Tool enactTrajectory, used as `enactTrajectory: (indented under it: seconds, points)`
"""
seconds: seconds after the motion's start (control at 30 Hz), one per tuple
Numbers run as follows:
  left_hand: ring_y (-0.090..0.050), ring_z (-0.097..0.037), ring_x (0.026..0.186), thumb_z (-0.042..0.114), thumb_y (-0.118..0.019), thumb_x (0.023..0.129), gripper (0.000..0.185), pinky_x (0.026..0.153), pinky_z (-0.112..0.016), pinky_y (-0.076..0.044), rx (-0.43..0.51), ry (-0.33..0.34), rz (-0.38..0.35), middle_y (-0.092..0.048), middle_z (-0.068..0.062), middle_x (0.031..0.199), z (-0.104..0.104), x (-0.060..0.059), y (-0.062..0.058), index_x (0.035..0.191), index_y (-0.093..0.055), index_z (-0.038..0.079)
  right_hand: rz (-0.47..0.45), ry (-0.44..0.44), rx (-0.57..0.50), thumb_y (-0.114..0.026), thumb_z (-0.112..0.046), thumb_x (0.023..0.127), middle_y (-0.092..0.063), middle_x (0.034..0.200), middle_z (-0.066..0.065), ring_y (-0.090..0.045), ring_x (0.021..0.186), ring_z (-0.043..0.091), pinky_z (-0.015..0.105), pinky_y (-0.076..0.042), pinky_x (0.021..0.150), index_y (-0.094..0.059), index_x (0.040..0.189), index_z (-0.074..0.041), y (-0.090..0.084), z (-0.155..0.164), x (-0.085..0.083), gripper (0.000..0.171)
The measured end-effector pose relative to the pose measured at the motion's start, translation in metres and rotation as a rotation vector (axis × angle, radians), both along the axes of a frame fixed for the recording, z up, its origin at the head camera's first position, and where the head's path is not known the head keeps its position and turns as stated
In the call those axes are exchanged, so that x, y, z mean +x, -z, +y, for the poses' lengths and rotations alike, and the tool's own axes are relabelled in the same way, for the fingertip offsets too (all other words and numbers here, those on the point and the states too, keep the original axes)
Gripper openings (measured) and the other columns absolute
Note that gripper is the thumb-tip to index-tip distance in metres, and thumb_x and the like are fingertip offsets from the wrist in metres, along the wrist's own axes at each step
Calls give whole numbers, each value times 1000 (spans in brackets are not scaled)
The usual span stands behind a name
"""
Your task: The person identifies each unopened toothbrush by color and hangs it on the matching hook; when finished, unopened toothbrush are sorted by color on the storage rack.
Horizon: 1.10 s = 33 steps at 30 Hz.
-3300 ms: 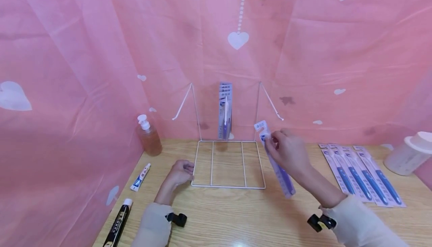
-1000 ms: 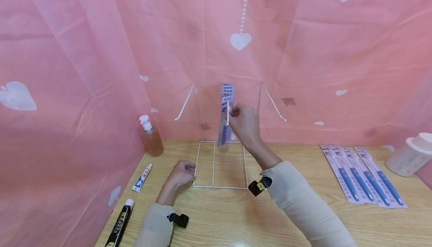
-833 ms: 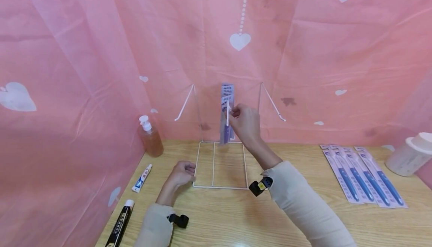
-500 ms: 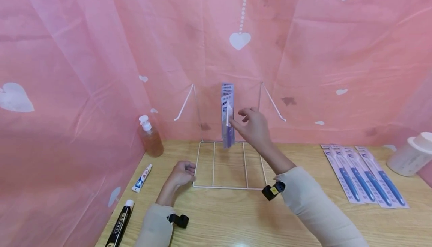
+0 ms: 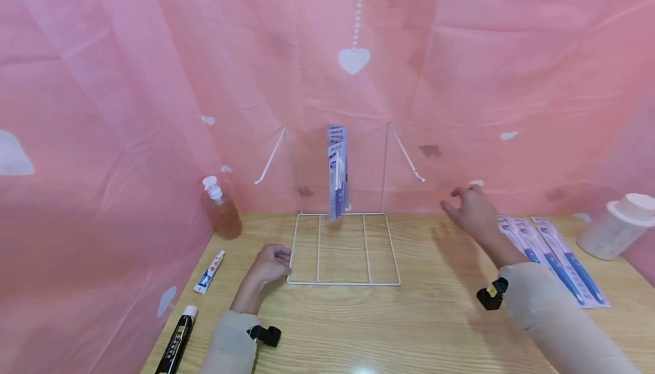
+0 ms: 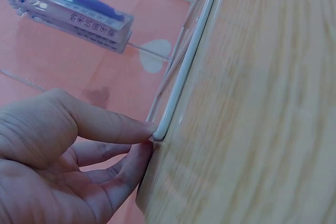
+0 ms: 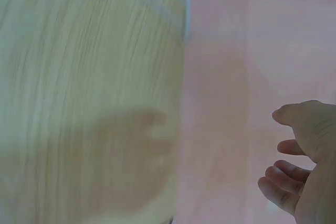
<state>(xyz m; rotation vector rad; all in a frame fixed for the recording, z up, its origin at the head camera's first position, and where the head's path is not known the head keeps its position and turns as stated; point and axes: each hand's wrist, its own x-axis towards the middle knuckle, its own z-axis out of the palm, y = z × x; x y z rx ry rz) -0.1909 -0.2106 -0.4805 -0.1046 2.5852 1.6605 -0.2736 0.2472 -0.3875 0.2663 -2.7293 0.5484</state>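
A white wire rack [image 5: 394,260] stands on the wooden table against the pink curtain. Several packed toothbrushes [image 5: 338,172] hang from its middle hook; these hanging packs [image 6: 73,14] also show in the left wrist view. My left hand [image 5: 276,257] rests at the rack's front left corner, where thumb and finger [image 6: 105,127] pinch the rack's wire [image 6: 184,82]. My right hand [image 5: 460,203] hovers open and empty above the table, just left of a row of toothbrush packs [image 5: 558,260] lying flat. In the blurred right wrist view the right hand [image 7: 278,150] has loosely spread fingers.
A pump bottle of amber liquid [image 5: 221,212] stands at the back left. A small toothpaste tube [image 5: 210,271] and a black tube [image 5: 174,343] lie near the left edge. A white lidded container [image 5: 616,226] sits at the far right. Pink curtain [image 5: 128,107] encloses the back and sides.
My right hand let go of the toothbrush pack, which now hangs on the rack's hook, and swung right and down toward the packs on the table. The left hand stayed at the rack's corner.
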Motion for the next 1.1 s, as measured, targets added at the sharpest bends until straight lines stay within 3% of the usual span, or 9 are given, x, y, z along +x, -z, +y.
enactTrajectory:
  seconds: [0.2,0.3,0.43,0.53,0.9,1.1]
  points:
    - [-60,-23,81,-19,-71,65,42,76,-34,-54,10,14,3,-62,-14,90,-2,0,0,106,-63,-12,-116,100,58,-61,-27,93,-57,103,41,-54,93,54,59,-47,69,-57,109,19,17,70,-7,49]
    - [-60,-23,81,-19,-71,65,42,75,-33,-54,4,14,6,-62,-14,90,-3,-1,1,105,-63,-12,-178,121,36,-61,-24,93,-60,90,36,-58,79,48,55,-48,65,-58,98,18,27,90,-8,42]
    - [-60,-23,81,-19,-71,65,42,75,-34,-54,-2,5,6,-62,-14,90,-3,-1,0,105,-63,-12,-213,120,8,-60,-22,91,-47,56,9,-46,52,25,36,-37,46,-50,62,0,41,101,-6,38]
    - [-60,-24,82,-19,-70,65,42,76,-34,-54,2,5,2,-62,-14,90,-3,0,0,106,-63,-12,-201,126,-4,-60,-23,90,-32,52,-4,-36,47,17,30,-27,44,-36,55,-14,52,104,-4,44]
    - [-59,-25,86,-18,-71,68,42,77,-35,-54,-3,5,-32,-61,-14,93,0,1,-3,109,-63,-11,-205,198,-12,-57,-20,85,-45,56,7,-44,54,27,38,-33,45,-43,56,-9,65,107,-7,34]
    - [-60,-24,84,-18,-71,68,42,77,-34,-54,-4,0,-26,-62,-14,92,0,0,-1,108,-63,-11,-293,253,-38,-55,-20,85,-49,63,14,-49,60,32,39,-38,46,-47,61,-5,73,111,-11,29]
